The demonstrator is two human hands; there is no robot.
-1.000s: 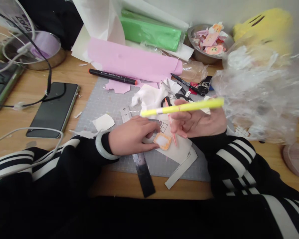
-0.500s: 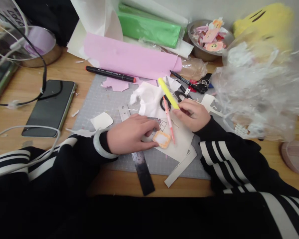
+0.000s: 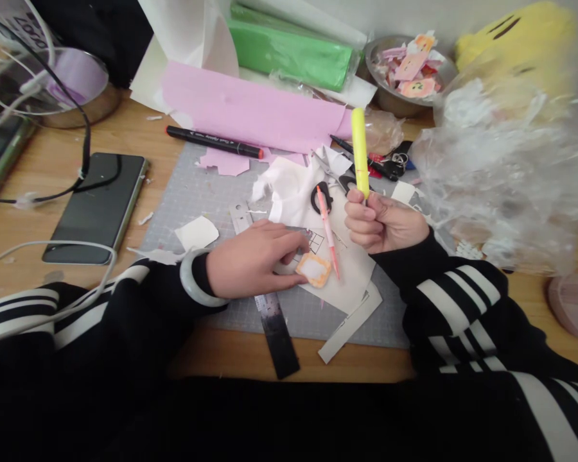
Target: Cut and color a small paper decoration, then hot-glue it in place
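Note:
My right hand (image 3: 385,221) is wrapped round the lower end of a yellow pen (image 3: 359,151), which stands nearly upright above the scissors (image 3: 322,197). On the mat, my left hand (image 3: 257,256) pinches the left edge of a small orange-rimmed paper piece (image 3: 314,269) with a pale middle. Just right of that piece, a pink pen (image 3: 327,228) lies on white paper (image 3: 349,282) beside a small drawn grid. A metal ruler (image 3: 275,327) passes beneath my left hand, its dark end over the table edge.
Behind the grey cutting mat (image 3: 173,199) lie a black marker (image 3: 214,141), pink paper (image 3: 255,115) and a green pack (image 3: 289,54). A phone (image 3: 96,208) is at left. A metal bowl (image 3: 390,96) of paper cutouts and clear plastic bags (image 3: 491,186) are at right.
My right hand has moved right and turned, raising the yellow pen from a leftward tilt to nearly upright. My left hand stays on the orange-rimmed piece.

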